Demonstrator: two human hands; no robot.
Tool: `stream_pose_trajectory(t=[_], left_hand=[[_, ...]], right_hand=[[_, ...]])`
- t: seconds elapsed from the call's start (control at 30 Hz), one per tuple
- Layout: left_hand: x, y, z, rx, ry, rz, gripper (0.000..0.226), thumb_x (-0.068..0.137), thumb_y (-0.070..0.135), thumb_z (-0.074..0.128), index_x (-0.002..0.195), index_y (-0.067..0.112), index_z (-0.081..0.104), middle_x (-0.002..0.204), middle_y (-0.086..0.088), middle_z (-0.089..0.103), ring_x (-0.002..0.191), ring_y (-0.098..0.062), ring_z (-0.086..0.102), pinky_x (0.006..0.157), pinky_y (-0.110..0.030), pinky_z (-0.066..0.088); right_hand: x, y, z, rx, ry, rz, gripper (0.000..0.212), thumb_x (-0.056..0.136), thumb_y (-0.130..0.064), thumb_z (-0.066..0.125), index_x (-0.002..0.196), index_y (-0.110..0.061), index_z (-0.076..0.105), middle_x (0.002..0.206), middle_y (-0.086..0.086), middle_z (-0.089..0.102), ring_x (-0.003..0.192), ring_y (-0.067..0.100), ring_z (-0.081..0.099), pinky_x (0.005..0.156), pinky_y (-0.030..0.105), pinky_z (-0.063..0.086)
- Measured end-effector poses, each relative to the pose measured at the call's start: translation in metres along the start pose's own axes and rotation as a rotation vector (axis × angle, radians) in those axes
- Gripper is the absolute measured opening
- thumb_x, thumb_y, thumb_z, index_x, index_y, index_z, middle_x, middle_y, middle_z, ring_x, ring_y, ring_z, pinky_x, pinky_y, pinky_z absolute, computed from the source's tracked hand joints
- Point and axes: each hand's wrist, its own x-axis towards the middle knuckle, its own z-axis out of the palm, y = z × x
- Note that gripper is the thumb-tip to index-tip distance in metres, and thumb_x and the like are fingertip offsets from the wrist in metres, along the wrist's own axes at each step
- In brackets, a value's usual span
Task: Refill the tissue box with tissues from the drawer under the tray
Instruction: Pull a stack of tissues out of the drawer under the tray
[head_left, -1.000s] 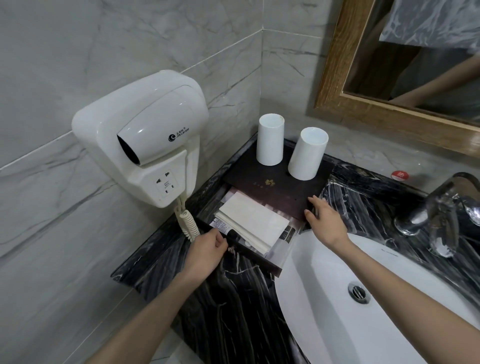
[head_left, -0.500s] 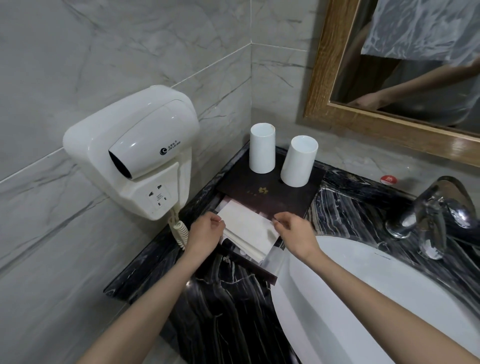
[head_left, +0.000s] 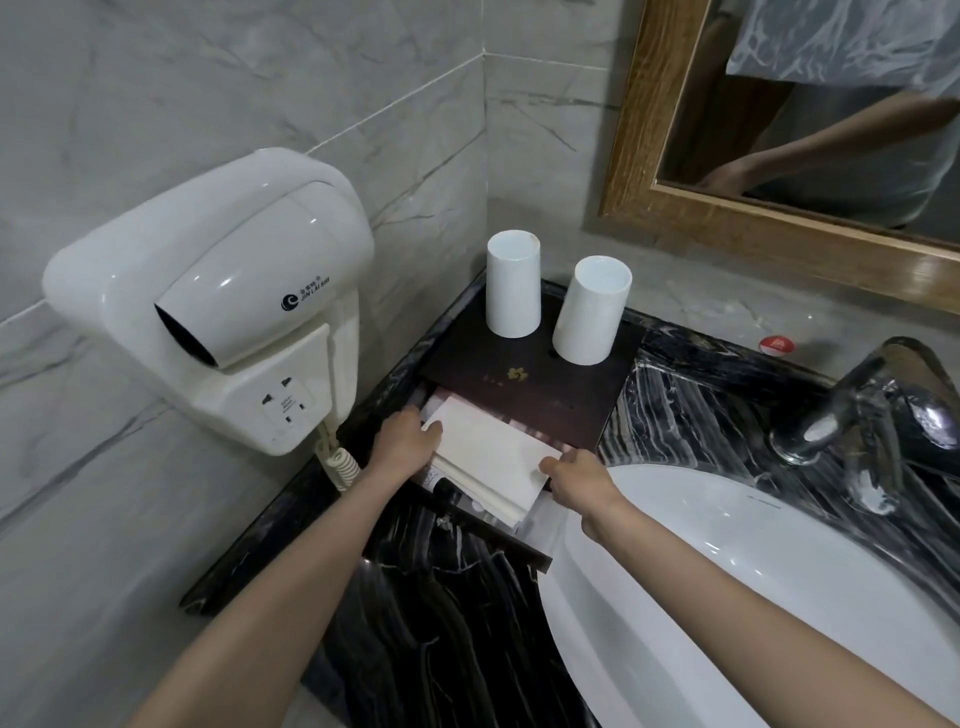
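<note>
Under the tray (head_left: 524, 382), at its 6 o'clock, both hands grip the tissues (head_left: 488, 465) in the open drawer (head_left: 485, 538): left hand (head_left: 408, 439), right hand (head_left: 576, 480). Loose sheets could slip into the wet sink (head_left: 779, 597) at 3 o'clock.

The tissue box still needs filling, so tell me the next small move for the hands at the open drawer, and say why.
Probably lift the tissue stack straight up and out. The drawer under the tray is already pulled open, and the left hand and right hand each grip an opposite end of the stack, so it looks ready to come free. The tissue box is not in view.
</note>
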Motion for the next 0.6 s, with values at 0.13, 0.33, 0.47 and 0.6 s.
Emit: stream_pose_trajectory(t=[0.13,0.33,0.47,0.6], left_hand=[[0.009,-0.002,0.007,0.045,-0.034,-0.021,0.041,0.095,0.026,0.044,0.115,-0.009,0.053,0.119,-0.029,0.06,0.114,-0.041,0.054,0.092,-0.041,0.044],[0.015,-0.004,0.013,0.058,-0.056,-0.036,0.042,0.097,0.028,0.04,0.11,-0.009,0.054,0.121,-0.028,0.058,0.115,-0.041,0.054,0.089,-0.037,0.042],[0.018,-0.004,0.015,0.062,-0.049,-0.024,0.041,0.097,0.028,0.04,0.111,-0.007,0.056,0.121,-0.027,0.06,0.115,-0.041,0.054,0.089,-0.037,0.042],[0.018,-0.006,0.017,0.054,-0.025,0.0,0.041,0.097,0.027,0.042,0.116,-0.006,0.057,0.119,-0.026,0.061,0.115,-0.039,0.054,0.091,-0.038,0.042]], right_hand=[[0.008,0.0,0.011,0.072,-0.068,0.102,0.02,0.092,-0.019,0.05,0.108,-0.008,0.046,0.094,0.01,0.048,0.071,0.018,0.045,0.062,0.027,0.038],[0.013,0.001,0.015,0.112,-0.072,0.143,0.014,0.093,-0.017,0.048,0.102,-0.01,0.042,0.075,0.005,0.043,0.054,0.014,0.033,0.05,0.023,0.026],[0.013,-0.001,0.019,0.133,-0.075,0.15,0.013,0.093,-0.017,0.048,0.102,-0.009,0.042,0.094,0.01,0.048,0.059,0.016,0.04,0.055,0.025,0.034],[0.013,-0.002,0.023,0.149,-0.063,0.149,0.013,0.093,-0.016,0.048,0.103,-0.01,0.042,0.116,0.014,0.055,0.085,0.024,0.053,0.065,0.03,0.042]])
